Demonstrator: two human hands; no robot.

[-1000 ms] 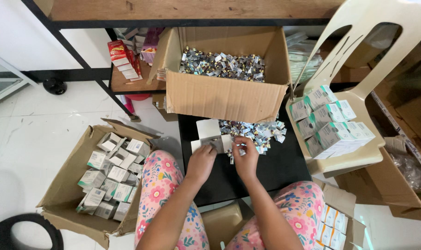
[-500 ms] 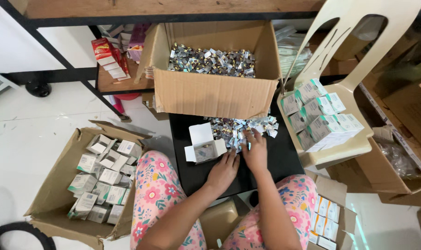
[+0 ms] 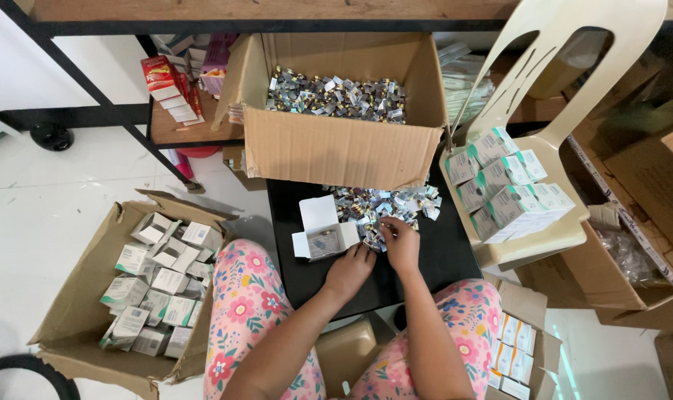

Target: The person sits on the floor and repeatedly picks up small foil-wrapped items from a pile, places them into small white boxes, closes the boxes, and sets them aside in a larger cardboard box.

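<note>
Both hands at centre: left hand (image 3: 349,268) rests loose at 5 o'clock of open white carton (image 3: 324,231); right hand (image 3: 400,243) pinches from foil sachet heap (image 3: 384,205), handy at carton's 3 o'clock.

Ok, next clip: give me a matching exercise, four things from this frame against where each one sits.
Things:
1. Small open white carton
2. Large cardboard box of shiny little packets
3. Closed white-and-green cartons
4. Box of empty opened cartons

Places:
A. On the cream plastic chair's seat
B. On the white floor, by the person's left leg
C. At the far edge of the black table
D. On the black table, just beyond the left hand

Pairs: 1-D, 2-C, 3-A, 4-B
</note>
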